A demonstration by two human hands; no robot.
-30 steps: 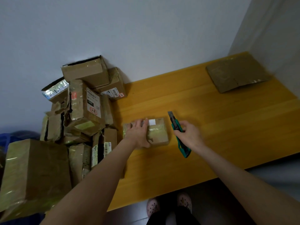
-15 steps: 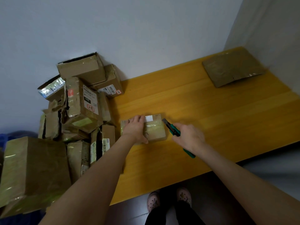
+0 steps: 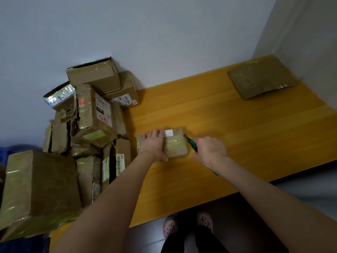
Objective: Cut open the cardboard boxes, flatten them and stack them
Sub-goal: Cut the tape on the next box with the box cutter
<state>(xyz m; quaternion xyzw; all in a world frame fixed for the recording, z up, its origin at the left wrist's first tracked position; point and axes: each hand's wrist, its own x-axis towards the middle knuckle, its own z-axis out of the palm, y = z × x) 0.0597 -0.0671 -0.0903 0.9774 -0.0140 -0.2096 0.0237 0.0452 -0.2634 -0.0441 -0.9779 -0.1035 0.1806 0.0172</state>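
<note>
We press our left hand (image 3: 152, 145) flat on the small box (image 3: 174, 143), fingers straight; our right hand (image 3: 209, 150) grips the green knife (image 3: 191, 143); blade tip touches the box's right edge; box lies directly left of the blade, long axis running between the hands.

The left hand (image 3: 152, 145) covers the nine-o'clock half of the box (image 3: 176, 146). The right hand (image 3: 209, 151) hides most of the knife (image 3: 191, 143). At eight o'clock, the frame edge crops a big box (image 3: 36, 189). Labels are unreadable.
</note>
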